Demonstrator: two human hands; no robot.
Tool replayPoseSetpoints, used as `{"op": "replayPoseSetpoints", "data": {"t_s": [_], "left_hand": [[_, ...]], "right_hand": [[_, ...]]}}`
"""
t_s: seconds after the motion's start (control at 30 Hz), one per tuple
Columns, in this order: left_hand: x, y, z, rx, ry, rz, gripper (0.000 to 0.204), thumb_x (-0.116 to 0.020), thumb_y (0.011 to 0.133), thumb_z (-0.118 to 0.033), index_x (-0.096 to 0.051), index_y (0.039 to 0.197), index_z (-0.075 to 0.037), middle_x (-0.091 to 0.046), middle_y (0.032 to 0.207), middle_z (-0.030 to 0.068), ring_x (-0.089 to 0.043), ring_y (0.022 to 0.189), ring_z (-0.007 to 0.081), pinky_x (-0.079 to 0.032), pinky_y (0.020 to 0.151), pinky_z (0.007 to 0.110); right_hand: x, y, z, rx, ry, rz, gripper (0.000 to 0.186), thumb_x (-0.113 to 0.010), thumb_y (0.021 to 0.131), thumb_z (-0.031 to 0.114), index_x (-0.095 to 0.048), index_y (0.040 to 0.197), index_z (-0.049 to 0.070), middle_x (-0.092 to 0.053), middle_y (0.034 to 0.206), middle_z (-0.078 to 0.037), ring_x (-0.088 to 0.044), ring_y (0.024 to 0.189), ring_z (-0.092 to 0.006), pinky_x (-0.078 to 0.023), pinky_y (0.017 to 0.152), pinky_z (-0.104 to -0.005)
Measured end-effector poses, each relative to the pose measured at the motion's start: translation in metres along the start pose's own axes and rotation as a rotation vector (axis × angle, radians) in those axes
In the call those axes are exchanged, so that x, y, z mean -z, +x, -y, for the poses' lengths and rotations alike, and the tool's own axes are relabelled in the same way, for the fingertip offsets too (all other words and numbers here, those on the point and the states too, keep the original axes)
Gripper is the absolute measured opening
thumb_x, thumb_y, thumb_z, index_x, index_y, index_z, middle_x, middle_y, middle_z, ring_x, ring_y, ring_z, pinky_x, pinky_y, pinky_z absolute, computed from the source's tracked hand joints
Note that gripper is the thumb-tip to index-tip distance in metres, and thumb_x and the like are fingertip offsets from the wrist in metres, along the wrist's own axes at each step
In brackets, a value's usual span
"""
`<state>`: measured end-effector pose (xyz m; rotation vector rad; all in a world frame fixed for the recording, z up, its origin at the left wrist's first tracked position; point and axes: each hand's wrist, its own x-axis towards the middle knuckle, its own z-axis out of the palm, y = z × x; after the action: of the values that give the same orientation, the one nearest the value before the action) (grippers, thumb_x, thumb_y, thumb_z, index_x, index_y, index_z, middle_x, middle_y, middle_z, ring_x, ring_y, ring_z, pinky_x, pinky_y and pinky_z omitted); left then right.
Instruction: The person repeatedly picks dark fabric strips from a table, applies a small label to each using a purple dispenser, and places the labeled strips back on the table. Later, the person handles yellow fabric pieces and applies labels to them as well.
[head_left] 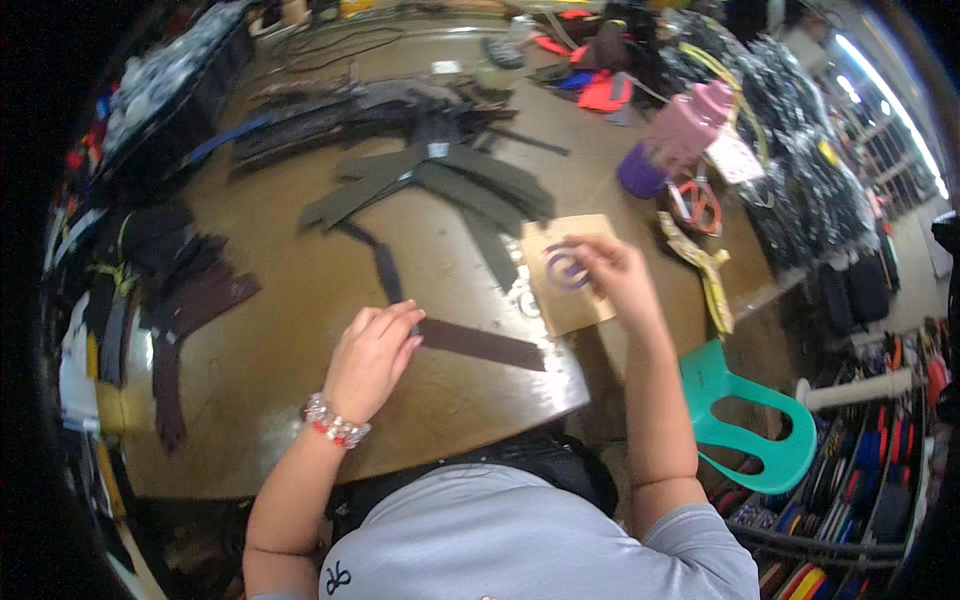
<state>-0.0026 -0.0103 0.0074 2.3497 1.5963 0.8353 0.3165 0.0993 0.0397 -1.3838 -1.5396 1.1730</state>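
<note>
My left hand (373,357) lies flat with its fingers pressing on the left end of a dark brown strap piece (480,344) on the worn table (300,330). My right hand (618,272) reaches over a tan cardboard sheet (572,300) and pinches a purple coil of tape or thread (563,268) that rests on it. A bead bracelet sits on my left wrist.
Several dark strap pieces (440,180) fan out at the table's middle, with more piles (190,300) at the left. A pink and purple bottle (675,135) and orange-handled scissors (697,203) stand at the right. A green plastic stool (745,420) is beside the table.
</note>
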Motion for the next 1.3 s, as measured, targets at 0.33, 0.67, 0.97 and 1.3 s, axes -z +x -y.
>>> {"op": "replayPoseSetpoints", "data": {"t_s": [0.33,0.67,0.97,1.3], "left_hand": [[0.038,0.040,0.014,0.026,-0.808,-0.114,0.019,-0.071,0.077,0.001,-0.061,0.092,-0.002,-0.057,0.099,0.0066,-0.059,0.092,0.0168,-0.049,0.081,0.029],[0.050,0.037,0.063,-0.335,-0.226,0.443,0.017,-0.060,0.078,0.006,-0.064,0.089,-0.007,-0.064,0.103,0.0096,-0.060,0.103,0.0263,-0.049,0.091,0.038],[-0.011,0.035,0.018,0.053,0.039,0.051,0.016,-0.065,0.086,-0.015,-0.061,0.091,-0.001,-0.056,0.086,0.0151,-0.062,0.074,0.0315,-0.052,0.070,0.039],[-0.031,0.015,0.035,0.260,-0.262,-0.129,0.012,-0.062,0.089,-0.011,-0.059,0.087,0.001,-0.058,0.084,0.0129,-0.061,0.070,0.0256,-0.050,0.065,0.035]], "right_hand": [[0.249,0.066,-0.128,0.086,0.484,-0.779,0.050,-0.075,0.084,0.017,-0.047,0.122,0.005,-0.061,0.084,-0.006,-0.054,0.055,-0.0111,-0.039,0.042,-0.0214],[0.061,0.020,-0.019,0.338,0.356,-0.503,0.027,-0.063,0.092,0.012,-0.060,0.118,0.005,-0.062,0.104,-0.004,-0.057,0.075,-0.0064,-0.040,0.053,-0.0168],[-0.165,-0.024,0.006,-0.057,0.483,-0.139,0.022,-0.055,0.095,0.005,-0.059,0.115,-0.002,-0.057,0.083,-0.003,-0.059,0.066,-0.0078,-0.056,0.052,-0.0239],[-0.171,-0.029,-0.013,0.103,0.064,-0.058,0.018,-0.065,0.083,0.005,-0.070,0.098,-0.004,-0.066,0.073,-0.003,-0.056,0.064,-0.0043,-0.046,0.059,-0.0219]]}}
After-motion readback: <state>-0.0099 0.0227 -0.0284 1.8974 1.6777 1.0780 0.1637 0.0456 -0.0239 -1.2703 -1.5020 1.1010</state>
